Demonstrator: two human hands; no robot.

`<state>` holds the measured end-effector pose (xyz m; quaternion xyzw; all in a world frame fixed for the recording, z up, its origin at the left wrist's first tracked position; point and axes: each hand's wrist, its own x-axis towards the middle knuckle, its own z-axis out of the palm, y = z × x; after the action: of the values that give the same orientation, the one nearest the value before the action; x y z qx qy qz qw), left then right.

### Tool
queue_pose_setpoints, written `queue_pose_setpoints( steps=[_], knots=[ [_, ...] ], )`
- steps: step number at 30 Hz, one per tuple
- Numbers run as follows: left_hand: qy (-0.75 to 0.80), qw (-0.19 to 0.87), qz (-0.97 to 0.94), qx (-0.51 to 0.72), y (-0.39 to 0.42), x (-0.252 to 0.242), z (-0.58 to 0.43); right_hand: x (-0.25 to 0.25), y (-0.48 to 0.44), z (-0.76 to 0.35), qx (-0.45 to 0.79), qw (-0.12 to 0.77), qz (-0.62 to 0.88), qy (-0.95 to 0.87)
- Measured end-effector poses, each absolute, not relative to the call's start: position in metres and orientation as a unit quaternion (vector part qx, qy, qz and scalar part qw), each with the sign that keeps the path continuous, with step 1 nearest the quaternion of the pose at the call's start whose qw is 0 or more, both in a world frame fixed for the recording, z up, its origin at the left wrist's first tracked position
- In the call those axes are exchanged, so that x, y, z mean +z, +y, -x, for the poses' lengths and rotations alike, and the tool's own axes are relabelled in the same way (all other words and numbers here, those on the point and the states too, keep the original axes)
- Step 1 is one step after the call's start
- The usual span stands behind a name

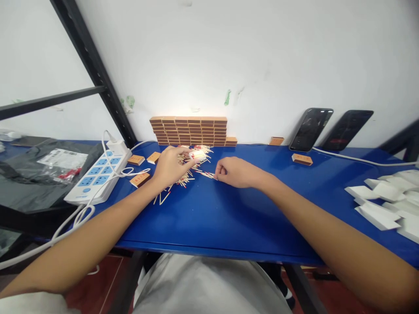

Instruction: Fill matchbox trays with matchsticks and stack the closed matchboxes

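My left hand (170, 166) grips a small white matchbox tray (197, 155) with matches in it, held just above a loose pile of matches (191, 172) on the blue table (222, 218). To its right, my right hand (235, 172) is curled into a pinch at the pile's right edge, fingertips on a few matches (209, 175). Behind the pile, a stacked wall of brown matchboxes (189, 131) stands against the white wall.
Loose brown matchboxes (140, 179) lie left of the pile and others (301, 159) to the right. A white power strip (98, 176) with cables sits at the left. Two dark phones (310, 129) lean on the wall. White inner trays (386, 200) are heaped at the right.
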<state>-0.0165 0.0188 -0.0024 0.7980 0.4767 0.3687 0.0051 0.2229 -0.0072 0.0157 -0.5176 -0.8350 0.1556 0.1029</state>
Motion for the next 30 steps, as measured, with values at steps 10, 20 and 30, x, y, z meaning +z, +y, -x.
queue_pose_setpoints(
  steps=[10, 20, 30],
  knots=[
    [0.493, -0.007, -0.791, 0.362, 0.020, -0.001, 0.017, 0.006, -0.012, -0.207, 0.060, 0.086, 0.519, -0.848],
    [0.466, 0.012, -0.811, 0.354, 0.017, -0.001, 0.017, 0.021, -0.014, -0.234, 0.088, 0.041, 0.490, -0.866],
    [0.435, 0.024, -0.829, 0.350, 0.018, -0.003, 0.016, 0.023, -0.008, -0.238, 0.146, 0.019, 0.461, -0.875]
  ],
)
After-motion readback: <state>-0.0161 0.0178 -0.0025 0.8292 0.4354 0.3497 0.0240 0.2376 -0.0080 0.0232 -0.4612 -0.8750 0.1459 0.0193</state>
